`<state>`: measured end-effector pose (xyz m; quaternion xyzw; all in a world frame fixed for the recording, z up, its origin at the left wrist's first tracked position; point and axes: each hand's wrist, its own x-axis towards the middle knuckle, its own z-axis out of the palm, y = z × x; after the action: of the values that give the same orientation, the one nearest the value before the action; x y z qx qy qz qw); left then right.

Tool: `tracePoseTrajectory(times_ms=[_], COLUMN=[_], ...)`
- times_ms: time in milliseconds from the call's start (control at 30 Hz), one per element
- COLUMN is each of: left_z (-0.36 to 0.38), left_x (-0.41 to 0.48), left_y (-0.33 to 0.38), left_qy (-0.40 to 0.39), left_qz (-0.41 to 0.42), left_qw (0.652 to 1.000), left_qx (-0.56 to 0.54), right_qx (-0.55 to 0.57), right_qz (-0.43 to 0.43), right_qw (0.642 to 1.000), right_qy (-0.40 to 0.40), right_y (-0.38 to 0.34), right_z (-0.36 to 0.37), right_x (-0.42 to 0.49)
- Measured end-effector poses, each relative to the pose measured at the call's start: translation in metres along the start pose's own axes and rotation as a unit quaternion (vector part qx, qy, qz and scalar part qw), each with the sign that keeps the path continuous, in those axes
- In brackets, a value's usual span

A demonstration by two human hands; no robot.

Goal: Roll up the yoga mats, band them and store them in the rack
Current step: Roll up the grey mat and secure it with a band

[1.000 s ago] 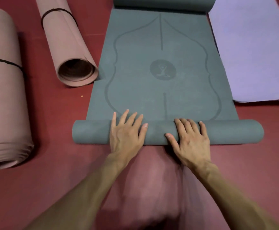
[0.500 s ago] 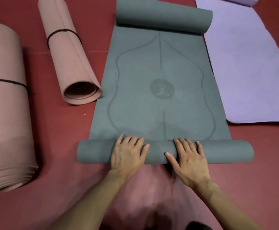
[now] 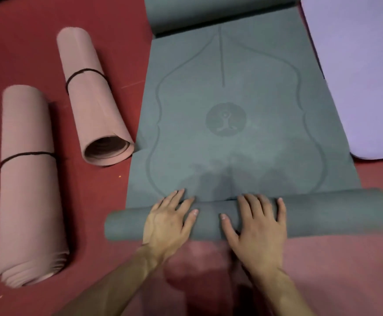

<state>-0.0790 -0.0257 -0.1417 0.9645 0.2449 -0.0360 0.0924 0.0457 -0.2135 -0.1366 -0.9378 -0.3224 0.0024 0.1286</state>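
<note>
Grey-green yoga mat [image 3: 254,142]: flat on the red floor [image 3: 22,49], near end part-rolled. Left hand [image 3: 168,224] and right hand [image 3: 260,229]: fingers straight, palms pressing that roll. Banded pink roll [image 3: 92,99] beside it, left.

Matt, rubbery-looking finish on grey-green yoga mat [image 3: 242,87], fine grain, no shine. Outline and round emblem pressed into surface, slightly darker. Same dull finish on its rolled near end. Near pink roll [image 3: 31,190] and far pink roll [image 3: 88,103]: matt foam-like sheet, smooth outside, layered edges at open ends. Thin dark band [image 3: 26,154] round each, cord-like, elastic or string not clear. Lilac mat [image 3: 356,76]: matt, smooth, plain. Red floor [image 3: 26,42]: matt, lightly scuffed, material unclear.
</note>
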Motion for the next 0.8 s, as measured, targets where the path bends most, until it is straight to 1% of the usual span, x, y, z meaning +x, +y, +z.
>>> tracePoseTrajectory(times_ms=[67, 167, 233, 300, 367, 467, 533, 567, 600, 633, 700, 733, 800], left_z=[-0.001, 0.002, 0.0, -0.002, -0.008, -0.016, -0.015, -0.014, -0.015, -0.016, -0.018, -0.016, -0.012], left_x=[0.007, 0.007, 0.021, 0.041, 0.059, 0.081, 0.091, 0.092, 0.092, 0.09, 0.079, 0.071, 0.05], left_y=[0.003, 0.001, -0.003, -0.007, -0.011, -0.013, -0.015, -0.015, -0.015, -0.014, -0.013, -0.012, -0.01], left_qy=[-0.01, 0.011, 0.026, 0.019, -0.002, -0.074, -0.089, -0.073, -0.032, 0.034, 0.179, 0.218, 0.221], left_qz=[-0.003, -0.007, -0.015, -0.01, -0.007, -0.006, -0.001, 0.001, 0.006, 0.013, 0.009, -0.016, -0.077], left_qw=[1.0, 1.0, 1.0, 1.0, 1.0, 0.997, 0.995, 0.995, 0.997, 0.997, 0.982, 0.974, 0.971], left_qx=[0.011, 0.017, 0.01, -0.003, -0.018, -0.033, -0.048, -0.062, -0.069, -0.066, -0.059, -0.059, -0.048], right_qx=[0.0, -0.002, -0.009, -0.008, -0.02, -0.028, -0.04, -0.052, -0.065, -0.077, -0.097, -0.101, -0.109], right_qz=[0.016, 0.014, 0.012, 0.017, 0.003, -0.063, -0.082, -0.079, -0.068, -0.054, -0.035, -0.03, -0.027], right_qw=[1.0, 1.0, 1.0, 1.0, 1.0, 0.998, 0.996, 0.995, 0.995, 0.996, 0.995, 0.994, 0.994], right_qy=[-0.012, -0.024, -0.003, 0.0, -0.003, 0.01, 0.01, 0.012, 0.014, 0.011, 0.001, -0.003, -0.012], right_y=[0.0, -0.003, -0.004, -0.003, -0.004, -0.002, -0.001, -0.002, -0.005, -0.008, -0.013, -0.015, -0.018], right_z=[0.002, -0.002, 0.001, 0.004, 0.004, 0.004, 0.008, 0.011, 0.013, 0.013, 0.011, 0.009, 0.009], right_x=[0.007, 0.009, 0.022, 0.042, 0.06, 0.062, 0.057, 0.058, 0.061, 0.066, 0.077, 0.081, 0.085])
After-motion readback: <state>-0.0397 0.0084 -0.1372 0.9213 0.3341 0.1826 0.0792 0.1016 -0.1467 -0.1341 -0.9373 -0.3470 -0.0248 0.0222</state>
